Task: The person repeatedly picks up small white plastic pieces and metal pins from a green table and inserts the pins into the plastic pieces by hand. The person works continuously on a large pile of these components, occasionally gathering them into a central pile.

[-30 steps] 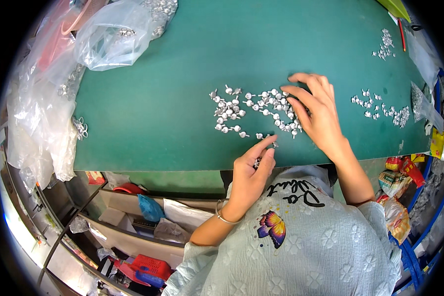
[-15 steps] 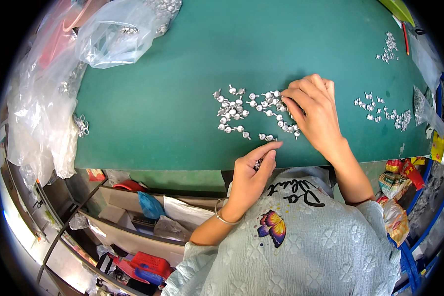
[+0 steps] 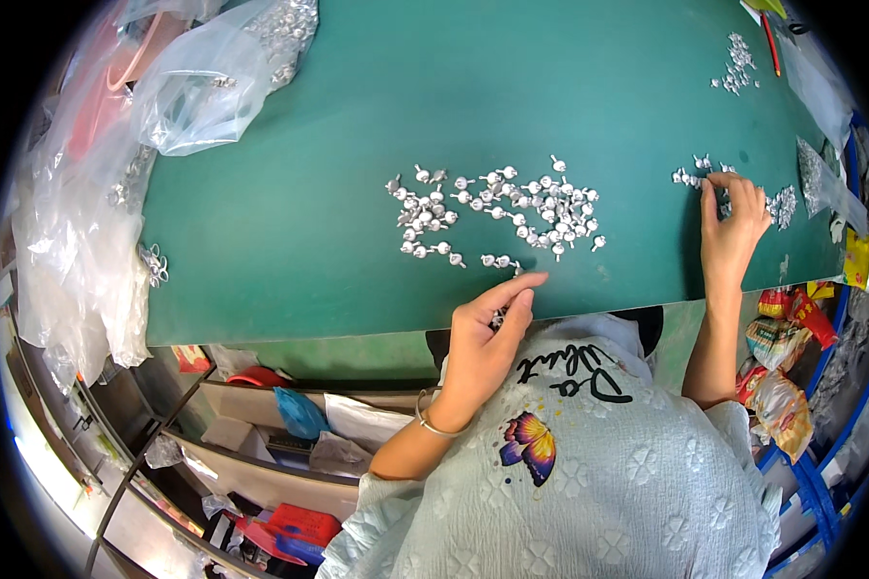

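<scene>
Small silver metal pieces, each with a round head and a thin stem, lie in a loose heap (image 3: 555, 207) in the middle of the green table. More of them form a cluster (image 3: 425, 212) just left of it. My left hand (image 3: 483, 333) is at the table's near edge, fingers curled round a few such pieces (image 3: 497, 318) that show between thumb and palm. Out to the right, my right hand (image 3: 736, 227) reaches down to another group of small silver pieces (image 3: 687, 178). Its thumb and fingertips are drawn together there; what is between them is hidden.
Clear plastic bags (image 3: 208, 92) with silver parts lie at the back left. Metal rings (image 3: 153, 265) rest by the left edge. A further small pile (image 3: 736, 66) and a red pencil (image 3: 770, 43) are at the far right. Below the table stands an open drawer (image 3: 271, 425).
My right hand has left the middle heap and moved right to the other group of pieces. The left hand has stayed by the near edge. The view has shifted slightly.
</scene>
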### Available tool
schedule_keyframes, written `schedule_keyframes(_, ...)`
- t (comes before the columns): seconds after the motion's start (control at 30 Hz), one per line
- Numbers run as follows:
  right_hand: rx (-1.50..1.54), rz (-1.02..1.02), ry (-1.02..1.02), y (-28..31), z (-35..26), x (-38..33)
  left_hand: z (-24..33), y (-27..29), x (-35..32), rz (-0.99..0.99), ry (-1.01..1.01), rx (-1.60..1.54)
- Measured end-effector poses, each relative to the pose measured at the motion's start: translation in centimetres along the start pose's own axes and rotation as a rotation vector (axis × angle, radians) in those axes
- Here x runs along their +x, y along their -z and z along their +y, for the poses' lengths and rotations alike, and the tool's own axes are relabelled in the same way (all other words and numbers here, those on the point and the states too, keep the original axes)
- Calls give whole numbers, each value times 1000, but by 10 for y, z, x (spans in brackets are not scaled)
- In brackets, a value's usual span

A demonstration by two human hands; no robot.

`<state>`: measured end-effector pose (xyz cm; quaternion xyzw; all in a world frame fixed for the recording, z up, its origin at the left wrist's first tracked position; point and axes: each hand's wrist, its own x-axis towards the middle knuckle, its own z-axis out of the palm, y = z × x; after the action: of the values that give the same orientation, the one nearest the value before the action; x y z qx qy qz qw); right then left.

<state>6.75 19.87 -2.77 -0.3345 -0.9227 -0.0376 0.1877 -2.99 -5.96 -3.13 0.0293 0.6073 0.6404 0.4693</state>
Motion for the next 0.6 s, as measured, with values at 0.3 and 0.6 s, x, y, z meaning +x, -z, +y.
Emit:
schedule_keyframes(0.3, 654, -413, 392, 2, -76, -20, 0, -25, 19, -13, -291, 433)
schedule_keyframes(0.6, 711, -243, 366, -4, -38, -31, 8, -15, 12, 169, -360, 867)
